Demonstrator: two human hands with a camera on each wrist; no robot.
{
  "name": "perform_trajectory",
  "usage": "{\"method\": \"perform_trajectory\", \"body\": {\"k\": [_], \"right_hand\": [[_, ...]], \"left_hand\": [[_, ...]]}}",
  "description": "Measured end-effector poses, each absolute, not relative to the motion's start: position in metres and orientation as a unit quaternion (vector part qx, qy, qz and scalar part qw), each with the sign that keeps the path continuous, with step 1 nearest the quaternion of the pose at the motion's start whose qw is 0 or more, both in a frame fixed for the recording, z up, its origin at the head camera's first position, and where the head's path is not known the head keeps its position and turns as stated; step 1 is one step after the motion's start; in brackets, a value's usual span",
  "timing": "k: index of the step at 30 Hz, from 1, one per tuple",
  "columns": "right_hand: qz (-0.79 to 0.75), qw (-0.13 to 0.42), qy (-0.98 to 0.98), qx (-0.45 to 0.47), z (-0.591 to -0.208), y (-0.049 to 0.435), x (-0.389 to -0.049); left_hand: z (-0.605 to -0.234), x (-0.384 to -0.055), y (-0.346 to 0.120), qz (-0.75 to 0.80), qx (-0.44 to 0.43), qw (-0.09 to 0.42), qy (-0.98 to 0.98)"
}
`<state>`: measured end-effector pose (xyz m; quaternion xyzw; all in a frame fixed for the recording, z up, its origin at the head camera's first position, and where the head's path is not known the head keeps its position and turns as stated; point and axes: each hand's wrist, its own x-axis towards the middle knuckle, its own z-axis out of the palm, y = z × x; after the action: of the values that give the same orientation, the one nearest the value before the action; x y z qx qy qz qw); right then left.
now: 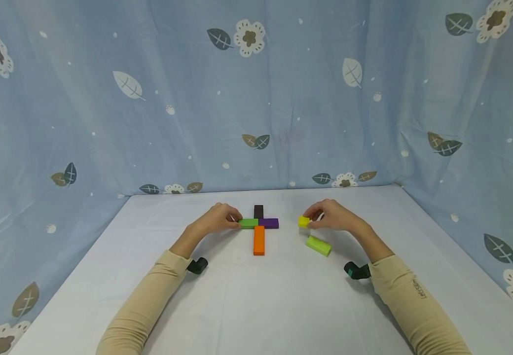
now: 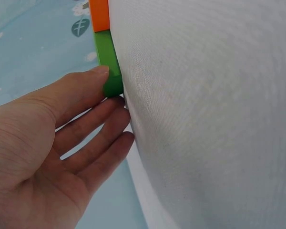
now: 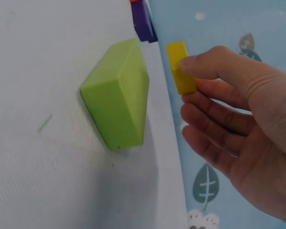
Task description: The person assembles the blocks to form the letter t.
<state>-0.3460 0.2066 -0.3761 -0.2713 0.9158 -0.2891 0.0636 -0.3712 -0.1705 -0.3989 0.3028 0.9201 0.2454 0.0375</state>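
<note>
Four blocks form a cross on the white table: a black block (image 1: pixel 258 211) at the far side, a purple block (image 1: pixel 269 223) on the right, an orange block (image 1: pixel 259 240) nearest and a green block (image 1: pixel 248 224) on the left. With thumb and index finger, my left hand (image 1: pixel 219 218) pinches the green block's outer end. My right hand (image 1: pixel 333 215) holds a small yellow block (image 3: pixel 181 69) between thumb and fingers, to the right of the purple block. In the head view, a shadow shows just below the yellow block.
A lime-green block (image 1: pixel 318 245) lies at a slant below the right hand. Black wrist devices (image 1: pixel 198 266) jut inward from both sleeves. A blue patterned curtain (image 1: pixel 283 98) encloses the back and sides of the white-covered table (image 1: pixel 256 305).
</note>
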Motion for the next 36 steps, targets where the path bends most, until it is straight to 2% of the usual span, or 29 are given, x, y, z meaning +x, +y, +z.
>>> {"method": "perform_trajectory", "body": {"k": [17, 36], "right_hand": [[-0.289, 0.068, 0.9, -0.32, -0.365, 0.184, -0.33], [-0.281, 0.079, 0.887, -0.358, -0.372, 0.162, -0.321]], "left_hand": [[-0.398, -0.37, -0.17, 0.243, 0.297, 0.037, 0.923], [-0.398, -0.369, -0.17, 0.237, 0.303, 0.03, 0.923]]}}
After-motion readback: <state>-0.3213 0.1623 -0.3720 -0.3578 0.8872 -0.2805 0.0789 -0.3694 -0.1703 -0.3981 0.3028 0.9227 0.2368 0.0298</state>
